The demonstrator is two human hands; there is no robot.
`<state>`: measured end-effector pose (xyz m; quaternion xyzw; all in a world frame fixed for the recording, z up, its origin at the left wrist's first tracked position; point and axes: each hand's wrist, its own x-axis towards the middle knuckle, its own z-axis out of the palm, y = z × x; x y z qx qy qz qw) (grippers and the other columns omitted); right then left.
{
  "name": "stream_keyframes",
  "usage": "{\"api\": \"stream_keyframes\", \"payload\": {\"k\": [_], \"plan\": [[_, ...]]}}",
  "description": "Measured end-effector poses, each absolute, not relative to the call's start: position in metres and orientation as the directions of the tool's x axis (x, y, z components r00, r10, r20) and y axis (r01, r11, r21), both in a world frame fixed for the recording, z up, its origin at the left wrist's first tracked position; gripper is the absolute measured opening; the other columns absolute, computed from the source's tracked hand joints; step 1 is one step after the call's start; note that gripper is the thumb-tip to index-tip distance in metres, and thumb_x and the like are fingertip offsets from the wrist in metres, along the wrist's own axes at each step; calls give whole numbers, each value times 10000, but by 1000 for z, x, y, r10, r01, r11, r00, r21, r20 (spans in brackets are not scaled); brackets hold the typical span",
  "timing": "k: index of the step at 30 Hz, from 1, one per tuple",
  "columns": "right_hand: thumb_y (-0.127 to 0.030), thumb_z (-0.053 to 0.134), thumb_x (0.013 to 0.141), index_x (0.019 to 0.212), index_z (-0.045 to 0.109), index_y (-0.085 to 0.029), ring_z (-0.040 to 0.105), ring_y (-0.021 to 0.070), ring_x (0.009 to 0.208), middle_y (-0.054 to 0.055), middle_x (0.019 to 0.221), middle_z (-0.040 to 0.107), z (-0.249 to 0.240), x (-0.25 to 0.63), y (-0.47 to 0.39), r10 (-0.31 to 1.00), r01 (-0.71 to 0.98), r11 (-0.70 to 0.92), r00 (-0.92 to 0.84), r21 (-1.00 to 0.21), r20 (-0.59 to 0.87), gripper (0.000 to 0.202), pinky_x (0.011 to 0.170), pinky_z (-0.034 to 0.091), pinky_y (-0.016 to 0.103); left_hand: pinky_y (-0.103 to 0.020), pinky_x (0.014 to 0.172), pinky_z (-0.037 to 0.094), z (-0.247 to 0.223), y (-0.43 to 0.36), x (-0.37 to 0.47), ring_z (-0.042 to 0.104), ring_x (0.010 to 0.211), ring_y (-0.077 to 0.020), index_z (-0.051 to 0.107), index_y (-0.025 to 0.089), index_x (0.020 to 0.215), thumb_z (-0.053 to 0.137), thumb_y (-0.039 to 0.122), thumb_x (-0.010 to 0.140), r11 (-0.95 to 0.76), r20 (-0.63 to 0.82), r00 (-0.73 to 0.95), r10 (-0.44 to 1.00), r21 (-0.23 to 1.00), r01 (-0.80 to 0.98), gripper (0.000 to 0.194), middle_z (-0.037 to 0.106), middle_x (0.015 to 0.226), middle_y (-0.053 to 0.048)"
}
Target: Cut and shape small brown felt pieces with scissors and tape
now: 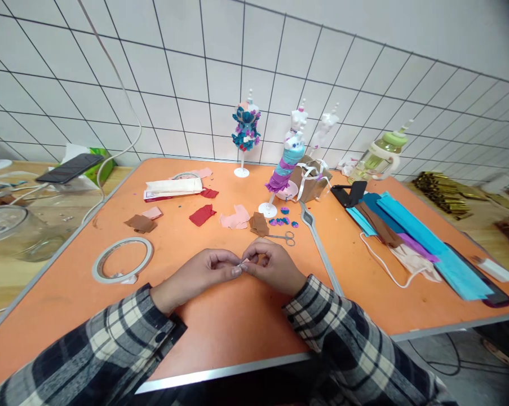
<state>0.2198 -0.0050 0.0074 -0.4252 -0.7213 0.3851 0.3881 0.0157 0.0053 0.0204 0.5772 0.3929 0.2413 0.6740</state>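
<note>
My left hand (214,268) and my right hand (269,262) meet fingertip to fingertip above the orange table (220,332). Both pinch one small pale piece (243,262), too small and too covered by fingers to name. Just beyond my right hand lie small scissors (288,238) with their blades partly behind a folded brown paper piece (259,224). Close by are pink crepe-like pieces (236,217), a red piece (202,215) and several small blue and purple bits (284,220). A roll of white tape (123,260) rests flat to the left of my left hand.
Small dress-form stands, one in teal flowers (246,127) and one in a blue and purple dress (286,160), rise at the back. A grey strap (322,248) crosses the table. Coloured paper strips (423,231), a phone stand (350,194) and a green-lidded bottle (379,158) are right.
</note>
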Motion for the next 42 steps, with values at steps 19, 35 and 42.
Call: {"api": "stream_keyframes", "payload": {"k": [19, 35, 42], "plan": [[-353, 724, 783, 922, 737, -155, 609, 125, 696, 28, 787, 702, 7, 221, -5, 936, 190, 145, -343, -971, 73, 243, 664, 507, 255, -294, 780, 507, 21, 2, 16, 673, 813, -200, 734, 206, 810, 655, 362, 868, -450, 190, 511, 838, 770, 452, 184, 730, 866, -47], [-279, 677, 888, 817, 751, -201, 598, 121, 721, 29, 795, 664, 1, 221, -6, 758, 303, 645, -363, -701, 541, 128, 679, 475, 236, -358, 964, 491, 21, 7, 14, 661, 1035, -252, 769, 225, 858, 683, 351, 846, -277, 106, 538, 837, 928, 248, 153, 733, 1063, -75], [-263, 600, 911, 1111, 682, -181, 596, 174, 842, 69, 940, 689, 14, 258, 5, 836, 581, 544, -315, -605, 450, 231, 782, 489, 307, -351, 867, 523, 20, 11, 10, 691, 889, -231, 741, 191, 849, 745, 374, 778, 25, -112, 497, 860, 984, 178, 196, 775, 905, -58]]}}
